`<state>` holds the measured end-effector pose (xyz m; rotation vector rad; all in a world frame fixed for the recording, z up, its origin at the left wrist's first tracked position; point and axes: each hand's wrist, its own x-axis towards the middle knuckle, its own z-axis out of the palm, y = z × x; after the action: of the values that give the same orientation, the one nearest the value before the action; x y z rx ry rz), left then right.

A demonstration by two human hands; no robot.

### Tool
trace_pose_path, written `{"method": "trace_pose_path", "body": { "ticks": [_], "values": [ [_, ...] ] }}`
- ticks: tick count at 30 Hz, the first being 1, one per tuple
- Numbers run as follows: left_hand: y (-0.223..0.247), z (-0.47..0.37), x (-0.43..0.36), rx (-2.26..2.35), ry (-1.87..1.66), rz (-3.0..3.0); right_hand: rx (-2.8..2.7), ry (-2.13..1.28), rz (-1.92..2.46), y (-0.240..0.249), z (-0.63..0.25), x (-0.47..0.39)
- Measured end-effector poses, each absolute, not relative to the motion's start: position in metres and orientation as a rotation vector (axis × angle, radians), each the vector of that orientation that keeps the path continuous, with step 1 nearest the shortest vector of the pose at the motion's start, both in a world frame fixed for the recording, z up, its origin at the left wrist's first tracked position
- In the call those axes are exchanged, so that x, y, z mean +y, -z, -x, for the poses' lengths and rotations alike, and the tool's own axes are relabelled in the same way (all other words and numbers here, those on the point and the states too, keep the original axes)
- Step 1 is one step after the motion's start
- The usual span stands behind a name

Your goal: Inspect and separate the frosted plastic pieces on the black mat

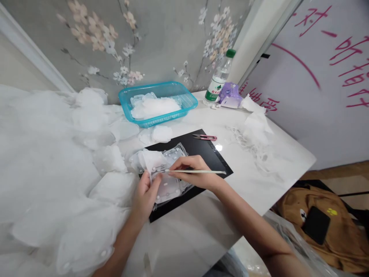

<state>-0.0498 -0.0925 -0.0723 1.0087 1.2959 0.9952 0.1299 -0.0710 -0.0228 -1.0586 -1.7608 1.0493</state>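
My right hand (197, 174) is closed in a pencil-like grip round a thin pale stick (209, 171). The stick's working end meets a translucent white plastic piece (168, 189) dotted with small white spots. With thumb and fingers, my left hand (145, 196) pinches the near left edge of this piece; part of that grip is hidden. Under both hands, the translucent pieces lie on a black mat (211, 156). Thread snips (204, 137) with pink handles rest at the mat's far edge, beyond my right hand.
Soft white translucent pieces (52, 154) are heaped across the left side. A blue basket (123, 104) at the back holds more of them. Behind the mat to the right stand a green-capped bottle (215, 84) and a purple packet (230, 95); scraps (253, 148) lie nearer. A brown backpack (340, 231) sits below the table.
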Motion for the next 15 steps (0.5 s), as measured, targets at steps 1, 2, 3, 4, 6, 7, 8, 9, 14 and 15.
{"method": "trace_pose_path", "body": {
  "ticks": [1,2,3,4,6,7,8,9,14,15],
  "values": [
    [0.072,0.0502,-0.0925,1.292,-0.988,-1.019,-1.77,-1.063,1.061,0.0224,-0.1303,-0.0713],
    [0.0719,0.0505,-0.0925,1.292,-0.983,-1.026,-1.776,-1.072,1.065,0.0221,-0.1307,-0.0716],
    [0.0721,0.0508,-0.0925,1.294,-0.98,-1.032,-1.779,-1.079,1.067,0.0221,-0.1311,-0.0719],
    [0.0725,0.0509,-0.0924,1.297,-0.98,-1.037,-1.782,-1.082,1.065,0.0222,-0.1314,-0.0721],
    [0.0728,0.0507,-0.0924,1.303,-0.978,-1.046,-1.787,-1.08,1.052,0.0225,-0.1316,-0.0722],
    [0.0726,0.0504,-0.0924,1.304,-0.977,-1.052,-1.794,-1.079,1.049,0.0226,-0.1316,-0.0721],
    [0.072,0.05,-0.0924,1.305,-0.976,-1.06,-1.803,-1.075,1.052,0.0228,-0.1314,-0.072],
    [0.0711,0.0495,-0.0926,1.308,-0.972,-1.071,-1.814,-1.072,1.058,0.0229,-0.1312,-0.0717],
    [0.0643,0.0483,-0.0952,1.337,-0.956,-1.145,-1.933,-1.028,1.056,0.0223,-0.1295,-0.0717],
    [0.0631,0.0484,-0.096,1.345,-0.957,-1.16,-1.965,-1.009,1.038,0.022,-0.129,-0.072]
  ]
}}
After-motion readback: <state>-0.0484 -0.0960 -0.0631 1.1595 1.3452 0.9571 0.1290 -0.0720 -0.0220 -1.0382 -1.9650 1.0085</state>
